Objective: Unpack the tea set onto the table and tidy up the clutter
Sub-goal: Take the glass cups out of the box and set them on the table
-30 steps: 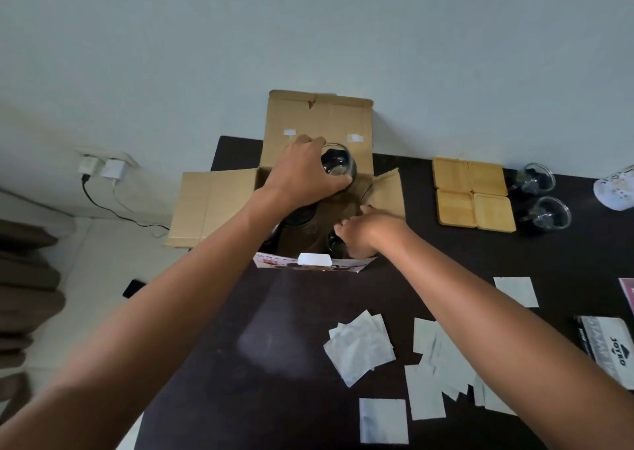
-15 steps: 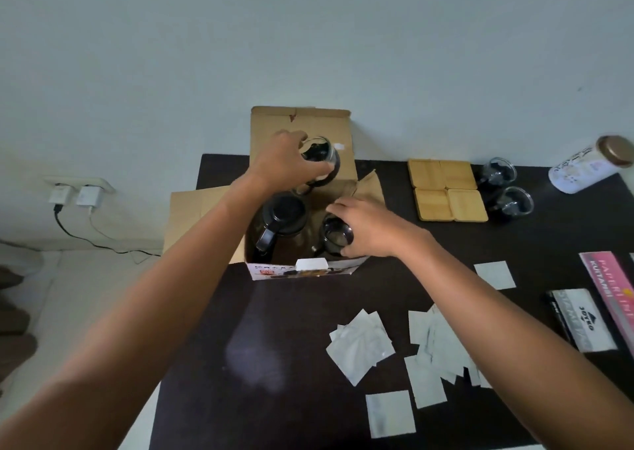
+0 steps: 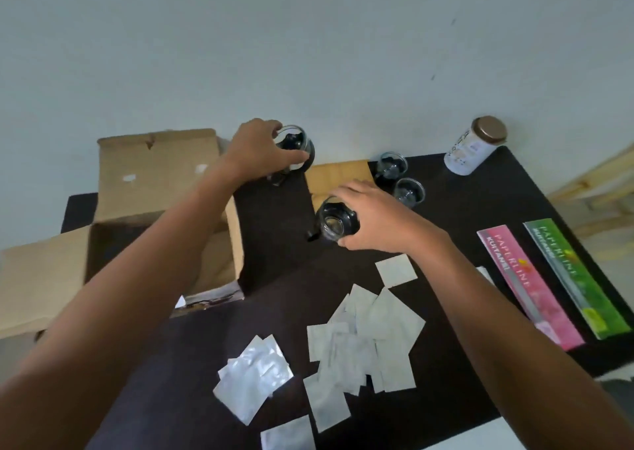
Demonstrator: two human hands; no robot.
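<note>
My left hand (image 3: 262,149) grips a clear glass cup (image 3: 296,146) from above, at the table's far edge to the right of the open cardboard box (image 3: 161,175). My right hand (image 3: 372,219) holds a second glass cup (image 3: 334,225) by its rim, low over the dark table (image 3: 274,243) beside the wooden coasters (image 3: 338,175). Two more glass cups (image 3: 391,166) (image 3: 410,190) stand behind my right hand. The inside of the box is mostly hidden by my left arm.
Several white paper sachets (image 3: 363,333) lie scattered on the near part of the table. A pink box (image 3: 525,281) and a green box (image 3: 576,274) lie at the right. A white jar with a brown lid (image 3: 473,147) stands at the far right corner.
Both hands have lifted a glass cup each out of the box and carried them right, over the table. The view has swung right, so the box now sits at the left.
</note>
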